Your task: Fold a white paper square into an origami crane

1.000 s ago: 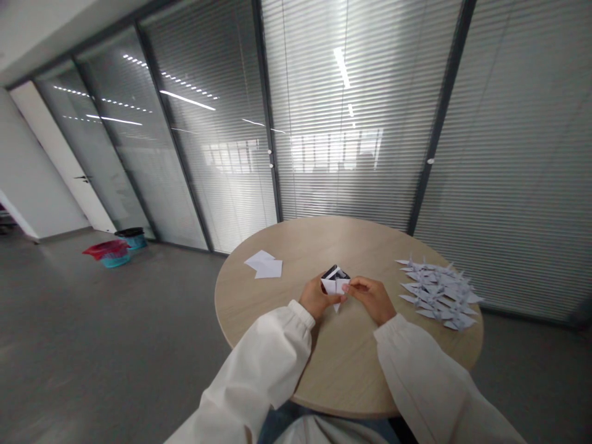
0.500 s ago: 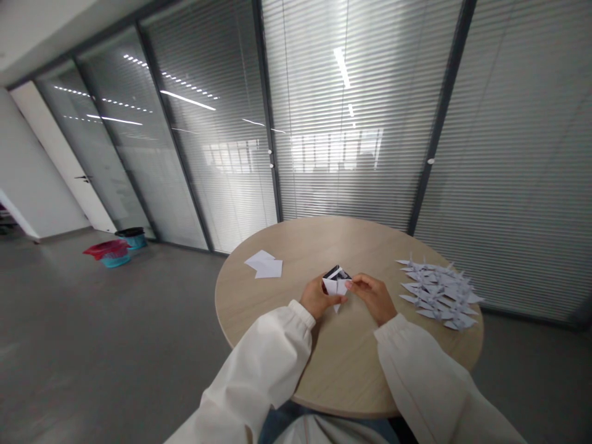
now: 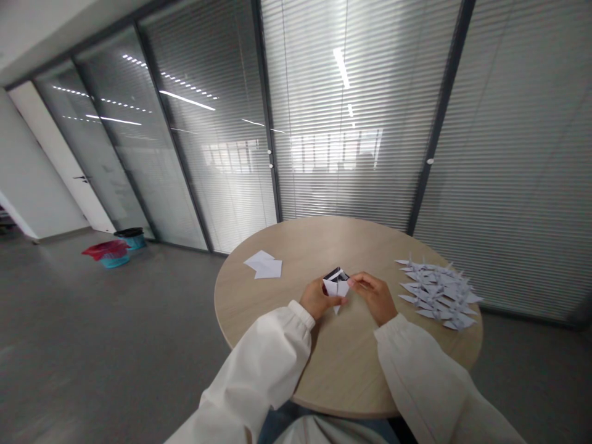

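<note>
A small folded piece of white paper point(image 3: 337, 288) is held just above the round wooden table point(image 3: 324, 364), between both my hands. My left hand point(image 3: 316, 300) pinches its left side, fingers closed on it. My right hand point(image 3: 375, 295) pinches the paper's right edge with its fingertips. A dark, phone-like object point(image 3: 335, 273) lies on the table just behind the paper, partly hidden by it. Both my arms wear white sleeves.
Several folded white paper cranes point(image 3: 438, 292) lie in a heap at the table's right side. Flat white paper sheets point(image 3: 265, 264) rest at the far left of the table. Glass walls with blinds stand behind. Coloured bins point(image 3: 113, 249) sit on the grey floor at left.
My right hand's fingertips have shifted slightly along the paper's right edge; the paper and left hand stay almost where they were.
</note>
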A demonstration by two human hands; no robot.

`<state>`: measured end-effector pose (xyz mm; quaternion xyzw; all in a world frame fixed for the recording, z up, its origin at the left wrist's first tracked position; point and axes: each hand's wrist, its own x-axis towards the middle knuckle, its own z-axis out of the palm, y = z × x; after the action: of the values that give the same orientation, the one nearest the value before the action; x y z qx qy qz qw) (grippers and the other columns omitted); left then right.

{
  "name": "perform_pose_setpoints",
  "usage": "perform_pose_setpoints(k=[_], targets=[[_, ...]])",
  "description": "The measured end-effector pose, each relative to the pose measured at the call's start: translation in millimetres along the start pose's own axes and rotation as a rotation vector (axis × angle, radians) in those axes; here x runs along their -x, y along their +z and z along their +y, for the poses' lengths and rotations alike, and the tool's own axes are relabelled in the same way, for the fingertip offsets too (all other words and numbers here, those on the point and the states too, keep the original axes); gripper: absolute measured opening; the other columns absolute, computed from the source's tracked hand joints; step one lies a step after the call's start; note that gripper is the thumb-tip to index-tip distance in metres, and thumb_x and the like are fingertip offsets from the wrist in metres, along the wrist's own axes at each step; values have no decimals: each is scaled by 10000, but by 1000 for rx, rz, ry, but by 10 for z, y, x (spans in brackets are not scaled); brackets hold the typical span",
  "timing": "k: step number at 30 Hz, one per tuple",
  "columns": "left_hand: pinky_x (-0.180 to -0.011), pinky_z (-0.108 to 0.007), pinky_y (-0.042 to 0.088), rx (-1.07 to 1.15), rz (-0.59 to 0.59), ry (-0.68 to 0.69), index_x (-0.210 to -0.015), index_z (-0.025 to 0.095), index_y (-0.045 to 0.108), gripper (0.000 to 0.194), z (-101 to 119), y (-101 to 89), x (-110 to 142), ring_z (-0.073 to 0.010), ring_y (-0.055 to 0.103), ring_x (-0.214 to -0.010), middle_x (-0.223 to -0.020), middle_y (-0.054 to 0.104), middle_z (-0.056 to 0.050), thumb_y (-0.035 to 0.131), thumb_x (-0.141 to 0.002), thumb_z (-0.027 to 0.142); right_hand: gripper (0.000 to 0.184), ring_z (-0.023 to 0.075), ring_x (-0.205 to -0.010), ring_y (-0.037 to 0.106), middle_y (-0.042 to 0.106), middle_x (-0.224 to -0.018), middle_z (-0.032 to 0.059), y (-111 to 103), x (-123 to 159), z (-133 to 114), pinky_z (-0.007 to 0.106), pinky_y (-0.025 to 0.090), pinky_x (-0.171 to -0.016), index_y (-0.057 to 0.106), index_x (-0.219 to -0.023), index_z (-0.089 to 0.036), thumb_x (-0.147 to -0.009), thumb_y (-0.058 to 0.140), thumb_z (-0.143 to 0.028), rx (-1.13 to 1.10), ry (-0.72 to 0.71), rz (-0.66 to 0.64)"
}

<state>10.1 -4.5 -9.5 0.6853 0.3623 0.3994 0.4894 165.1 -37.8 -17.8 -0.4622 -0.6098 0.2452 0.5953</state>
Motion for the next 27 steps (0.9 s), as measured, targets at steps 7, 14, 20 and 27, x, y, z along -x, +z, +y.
perform_pose_setpoints(k=[7, 14, 20, 27], targets=[[-513, -209, 403, 40, 19, 35, -707, 90, 596, 287, -98, -15, -55, -109, 529, -539, -613, 602, -12, 738, -492, 218, 219, 199, -810, 582, 653, -803, 45, 6, -4, 25, 297, 416, -766, 640, -719, -180, -718, 572, -388, 35, -3, 36], [-556, -232, 437, 121, 18, 48, -737, 92, 576, 290, -95, -15, -61, -118, 557, -564, -646, 620, -24, 722, -521, 219, 237, 179, -726, 581, 650, -730, 31, 16, 6, -34, 268, 427, -684, 640, -706, -168, -702, 570, -395, 49, 11, 14], [-561, -224, 428, 163, -4, 50, -721, 103, 563, 299, -108, -4, -54, -106, 546, -557, -634, 607, -6, 733, -496, 199, 190, 173, -750, 573, 643, -748, 25, 7, 4, -42, 267, 411, -716, 642, -687, -177, -698, 570, -352, 66, 1, -25], [-561, -215, 419, 76, 71, 84, -793, 112, 549, 357, -147, -24, -90, -107, 544, -596, -677, 604, -5, 731, -519, 253, 220, 151, -668, 544, 587, -648, -5, 30, 13, -84, 227, 399, -608, 598, -663, -162, -710, 557, -372, 57, 59, -60]])
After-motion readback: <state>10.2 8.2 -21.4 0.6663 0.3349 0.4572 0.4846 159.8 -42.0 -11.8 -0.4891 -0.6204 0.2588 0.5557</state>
